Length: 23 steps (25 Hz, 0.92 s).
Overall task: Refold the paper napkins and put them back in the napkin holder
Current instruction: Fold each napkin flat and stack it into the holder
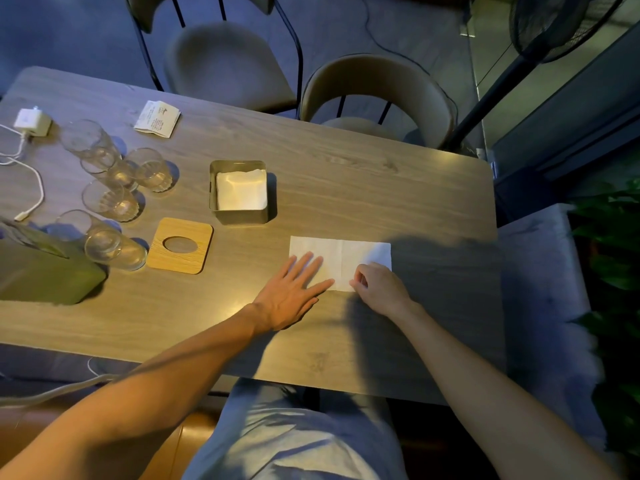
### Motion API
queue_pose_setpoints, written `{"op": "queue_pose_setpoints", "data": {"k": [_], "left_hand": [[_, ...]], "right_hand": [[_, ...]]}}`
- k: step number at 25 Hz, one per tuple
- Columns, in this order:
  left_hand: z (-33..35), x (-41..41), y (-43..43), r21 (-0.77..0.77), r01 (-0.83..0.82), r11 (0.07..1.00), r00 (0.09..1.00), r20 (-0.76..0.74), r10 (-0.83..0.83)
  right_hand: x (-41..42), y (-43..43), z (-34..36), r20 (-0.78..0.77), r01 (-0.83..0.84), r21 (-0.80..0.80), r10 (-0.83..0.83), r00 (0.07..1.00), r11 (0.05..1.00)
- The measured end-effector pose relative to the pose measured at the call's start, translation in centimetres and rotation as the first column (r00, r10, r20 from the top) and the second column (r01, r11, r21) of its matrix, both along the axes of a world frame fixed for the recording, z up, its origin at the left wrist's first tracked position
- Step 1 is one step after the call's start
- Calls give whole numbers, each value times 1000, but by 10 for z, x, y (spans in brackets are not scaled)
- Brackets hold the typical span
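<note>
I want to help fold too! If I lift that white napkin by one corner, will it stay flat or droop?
Probably droop: the napkin is thin paper with a crease down its middle. Likely light and slidey, since the left hand presses it flat while the right hand pinches its edge. Hard tugs might tear it.

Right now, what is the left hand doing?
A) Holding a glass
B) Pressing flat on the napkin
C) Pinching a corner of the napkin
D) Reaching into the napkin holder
B: the left hand lies flat with straight fingers on the left part of the napkin, while the right hand pinches its near edge.
</note>
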<state>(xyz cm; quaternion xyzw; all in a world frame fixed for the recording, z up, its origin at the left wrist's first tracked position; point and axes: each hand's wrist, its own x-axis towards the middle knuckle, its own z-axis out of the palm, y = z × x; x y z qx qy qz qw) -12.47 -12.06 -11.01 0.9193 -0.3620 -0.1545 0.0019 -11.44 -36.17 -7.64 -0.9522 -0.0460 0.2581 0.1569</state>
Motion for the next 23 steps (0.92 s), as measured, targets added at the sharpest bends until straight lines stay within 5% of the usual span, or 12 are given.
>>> {"op": "queue_pose_setpoints", "data": {"k": [7, 23], "left_hand": [[2, 5, 2, 20, 49, 999, 995, -93, -47], [0, -8, 1, 94, 35, 995, 999, -18, -33]], "right_hand": [[6, -5, -3, 19, 96, -26, -95, 995, 995], [-5, -10, -8, 70, 16, -103, -9, 997, 995]]}}
